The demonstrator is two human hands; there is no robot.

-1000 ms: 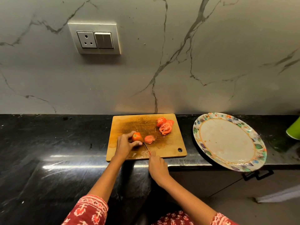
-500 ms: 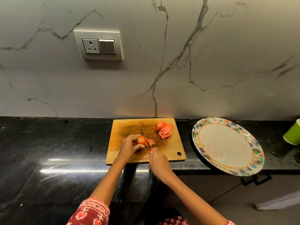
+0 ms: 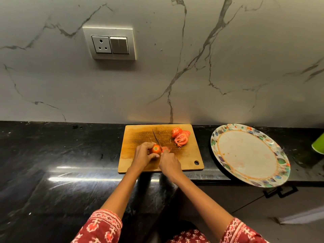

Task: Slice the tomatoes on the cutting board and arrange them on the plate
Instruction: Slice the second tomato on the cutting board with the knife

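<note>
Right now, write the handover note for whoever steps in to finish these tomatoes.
Left hand: holding the remaining tomato piece steady on the cutting board.
Right hand: gripping the knife, blade set against the tomato piece's right side, tip pointing towards the wall.
Done: a pile of cut slices sits at the board's far right corner; one more slice lies just right of the blade.
Left: finish slicing the piece in hand, then move all slices to the plate, which stands right of the board, overhangs the counter edge, and holds no tomato yet.
</note>
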